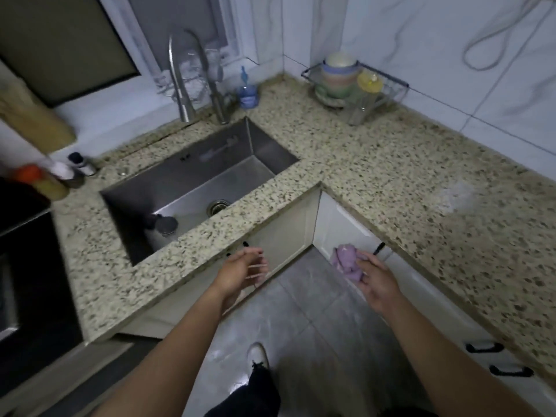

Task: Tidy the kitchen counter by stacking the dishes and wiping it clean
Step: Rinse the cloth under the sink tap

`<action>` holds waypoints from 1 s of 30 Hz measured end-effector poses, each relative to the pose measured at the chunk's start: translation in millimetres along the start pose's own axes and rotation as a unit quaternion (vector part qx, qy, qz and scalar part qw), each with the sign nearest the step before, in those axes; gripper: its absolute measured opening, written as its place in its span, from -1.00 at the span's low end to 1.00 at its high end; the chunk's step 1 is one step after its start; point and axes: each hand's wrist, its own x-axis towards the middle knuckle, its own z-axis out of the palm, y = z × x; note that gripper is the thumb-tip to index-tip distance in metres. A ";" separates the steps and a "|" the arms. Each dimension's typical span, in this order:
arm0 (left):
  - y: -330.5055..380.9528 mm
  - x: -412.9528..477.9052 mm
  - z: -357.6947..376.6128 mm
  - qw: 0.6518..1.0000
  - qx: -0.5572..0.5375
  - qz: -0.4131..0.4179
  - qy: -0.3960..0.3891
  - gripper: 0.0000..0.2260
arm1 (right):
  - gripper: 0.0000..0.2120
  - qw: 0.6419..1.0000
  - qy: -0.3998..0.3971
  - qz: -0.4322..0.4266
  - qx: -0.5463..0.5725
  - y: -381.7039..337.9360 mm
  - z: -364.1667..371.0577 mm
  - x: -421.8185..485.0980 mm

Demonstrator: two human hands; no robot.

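Pinching the bunched purple cloth (346, 261), the right grip (376, 282) has it jutting past its fingers; left grip (237, 273) loosely spread.

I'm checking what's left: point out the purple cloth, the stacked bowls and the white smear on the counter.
purple cloth (346, 261), head view, crumpled middle.
stacked bowls (338, 78), head view, side of the stack.
white smear (458, 195), head view, its centre.

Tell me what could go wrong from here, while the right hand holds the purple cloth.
The right hand holds the bunched purple cloth over the floor, so it may drop. A wide wipe toward the corner could bump the wire rack of stacked bowls. The pale smear on the counter may be missed.
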 end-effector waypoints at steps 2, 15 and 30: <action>19.2 7.9 -25.7 1.000 -0.007 0.021 0.012 -0.85 | -0.81 1.000 -0.017 -0.008 -0.006 -10.0 39.4 18.6; 109.3 94.4 -135.0 0.991 -0.094 0.072 0.061 -0.82 | -0.85 0.994 -0.100 0.004 -0.038 -57.4 225.2 98.6; 281.0 242.4 -45.2 0.978 -0.071 0.173 0.096 -0.78 | -0.80 0.978 -0.181 0.089 -0.061 -132.1 342.4 285.5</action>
